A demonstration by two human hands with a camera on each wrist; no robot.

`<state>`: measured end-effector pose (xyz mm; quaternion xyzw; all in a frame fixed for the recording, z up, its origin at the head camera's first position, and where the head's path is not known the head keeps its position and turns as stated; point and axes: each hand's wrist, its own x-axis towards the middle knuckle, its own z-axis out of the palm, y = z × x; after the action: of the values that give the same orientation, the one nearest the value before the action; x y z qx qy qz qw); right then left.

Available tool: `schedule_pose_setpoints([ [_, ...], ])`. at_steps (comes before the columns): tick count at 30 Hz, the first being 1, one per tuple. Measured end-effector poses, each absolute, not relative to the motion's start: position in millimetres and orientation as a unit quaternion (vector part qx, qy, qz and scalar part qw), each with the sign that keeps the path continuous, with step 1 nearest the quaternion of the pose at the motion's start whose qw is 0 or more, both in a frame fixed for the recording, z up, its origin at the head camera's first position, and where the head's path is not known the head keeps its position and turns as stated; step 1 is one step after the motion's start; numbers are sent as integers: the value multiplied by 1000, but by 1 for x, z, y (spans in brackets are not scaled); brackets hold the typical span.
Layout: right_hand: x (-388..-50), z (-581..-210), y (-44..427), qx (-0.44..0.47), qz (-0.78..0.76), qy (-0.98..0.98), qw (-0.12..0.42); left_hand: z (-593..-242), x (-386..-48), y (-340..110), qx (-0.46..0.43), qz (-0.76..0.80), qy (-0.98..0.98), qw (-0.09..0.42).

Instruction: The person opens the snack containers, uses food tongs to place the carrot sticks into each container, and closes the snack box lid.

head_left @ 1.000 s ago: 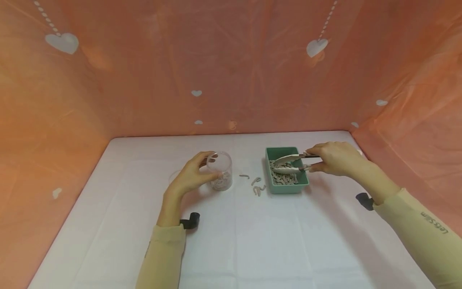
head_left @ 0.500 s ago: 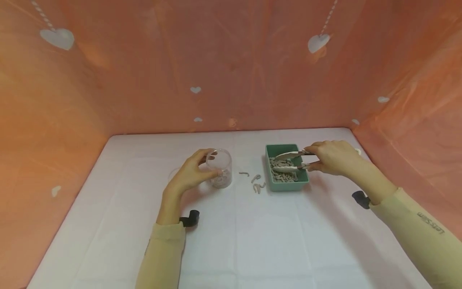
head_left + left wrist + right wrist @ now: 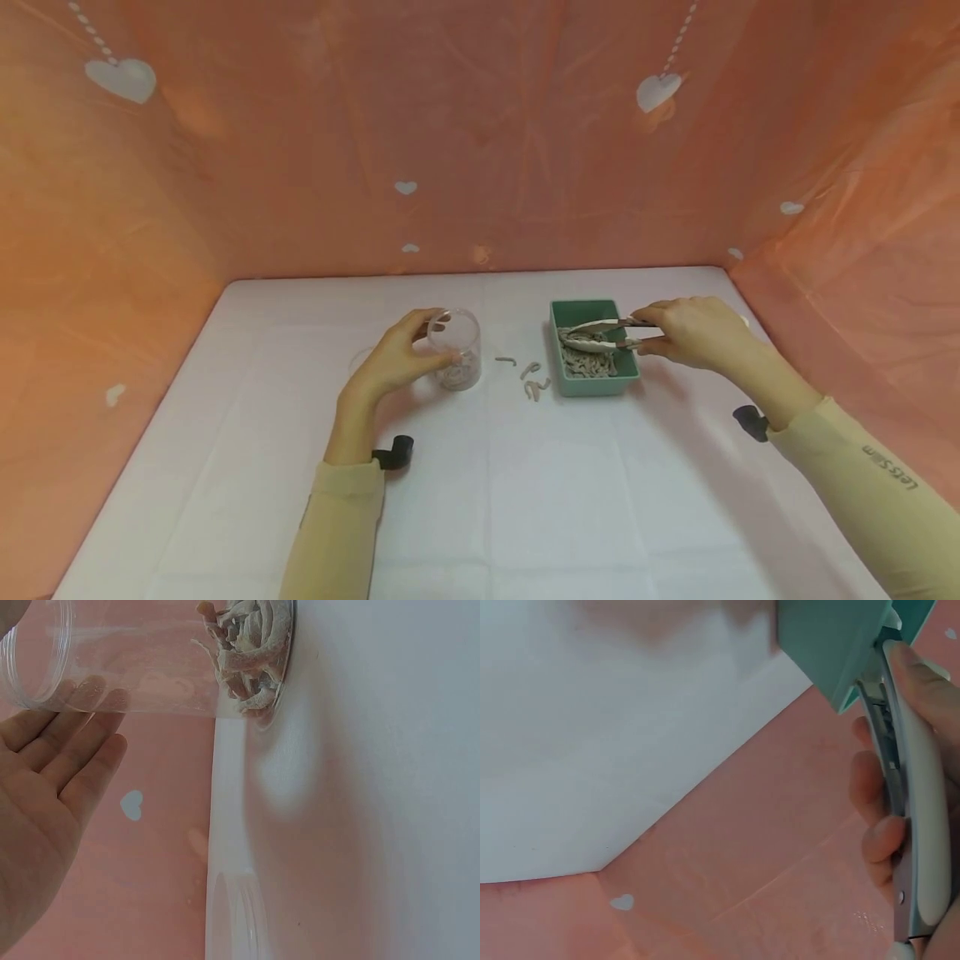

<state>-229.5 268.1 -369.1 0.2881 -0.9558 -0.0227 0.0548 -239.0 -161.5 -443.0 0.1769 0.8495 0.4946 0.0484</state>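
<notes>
My left hand holds a clear plastic jar upright on the table, its fingers along one side near the rim. Pale greyish strips lie at the bottom of the jar in the left wrist view. With my right hand I grip a pair of tongs with pale handles. The tips of the tongs are inside a green box, down among a heap of similar strips. They stand close together at the tips; whether strips are pinched between them is hard to tell.
Several loose strips lie on the white tablecloth between jar and box. A clear round lid lies left of the jar, partly behind my left hand. An orange curtain with white hearts stands around the table.
The tongs have narrowed: their two arms were spread apart over the strips and now nearly meet at the tips. The left hand and jar stay in place.
</notes>
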Motion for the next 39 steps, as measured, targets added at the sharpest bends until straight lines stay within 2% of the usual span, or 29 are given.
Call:
schedule_pose_setpoints([
  [22, -219, -364, 284, 286, 16, -950, 124, -442, -239, -164, 185, 496, 847, 48],
  [33, -215, -357, 289, 253, 11, -962, 103, -442, -238, -162, 183, 499, 846, 47],
  [39, -213, -348, 289, 256, 14, -958, 130, -441, -237, -162, 180, 499, 847, 49],
])
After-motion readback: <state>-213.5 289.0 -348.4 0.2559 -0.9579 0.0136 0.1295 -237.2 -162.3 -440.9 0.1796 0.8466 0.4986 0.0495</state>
